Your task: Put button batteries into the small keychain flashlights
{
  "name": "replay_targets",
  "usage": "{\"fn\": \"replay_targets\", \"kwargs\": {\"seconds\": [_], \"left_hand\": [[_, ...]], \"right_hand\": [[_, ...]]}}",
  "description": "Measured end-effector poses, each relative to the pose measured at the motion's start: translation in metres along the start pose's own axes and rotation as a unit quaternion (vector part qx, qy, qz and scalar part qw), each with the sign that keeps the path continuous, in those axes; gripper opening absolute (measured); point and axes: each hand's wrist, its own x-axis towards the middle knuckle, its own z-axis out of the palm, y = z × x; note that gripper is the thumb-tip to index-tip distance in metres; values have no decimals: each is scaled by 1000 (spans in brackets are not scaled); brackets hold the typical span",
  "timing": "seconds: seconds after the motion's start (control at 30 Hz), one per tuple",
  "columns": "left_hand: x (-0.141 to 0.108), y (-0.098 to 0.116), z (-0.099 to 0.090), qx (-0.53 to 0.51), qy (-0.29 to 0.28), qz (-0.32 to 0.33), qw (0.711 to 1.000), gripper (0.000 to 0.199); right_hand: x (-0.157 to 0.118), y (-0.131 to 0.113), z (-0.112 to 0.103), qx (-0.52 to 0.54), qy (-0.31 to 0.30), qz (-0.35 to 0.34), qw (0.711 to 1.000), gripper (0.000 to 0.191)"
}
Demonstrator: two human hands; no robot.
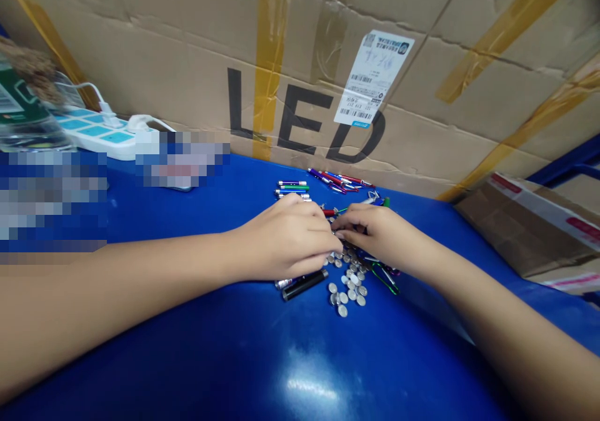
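1. At the back stands a large carton (pixel 187 65) with tape, a label and the letters LED; before it is the blue table (pixel 201 358)
2. The left hand (pixel 295 233) and the right hand (pixel 375 227) come together over the table, both with bent fingers; whether they grip something, I cannot tell
3. The silver discs (pixel 344 298) lie loose beneath and in front of the hands, some overlapping, and the black tube (pixel 304 285) is just in front of the left hand
4. Small tubes (pixel 295 188) lie side by side beyond the left hand; coloured tubes (pixel 319 175) are piled near the carton
5. For such close work, I think one hand should steady the piece while the other pinches with the fingertips
6. The discs look smooth and may slide, so it seems better to take each one by its edge
7. The green clip (pixel 385 285) near the right hand could catch on a finger; a high wrist would help
8. The left fingertips and the space between the hands are mostly hidden, so the covered discs cannot be counted
9. Both forearms are cut off by the frame, and coarse squares cover some things near the power strip (pixel 124 149)
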Motion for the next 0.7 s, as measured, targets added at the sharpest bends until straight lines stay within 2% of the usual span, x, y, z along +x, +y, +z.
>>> {"fn": "replay_targets", "kwargs": {"seconds": [0.37,0.5,0.7], "left_hand": [[0,0,0,-3,-16,-3,1000,22],[0,0,0,-4,-17,-1,1000,22],[0,1,-1,-4,-28,-4,1000,21]], "right_hand": [[4,-5,-2,-26,-15,26,999,14],[5,-6,-2,-30,-21,60,997,11],[4,-5,-3,-23,-7,72,997,9]]}}
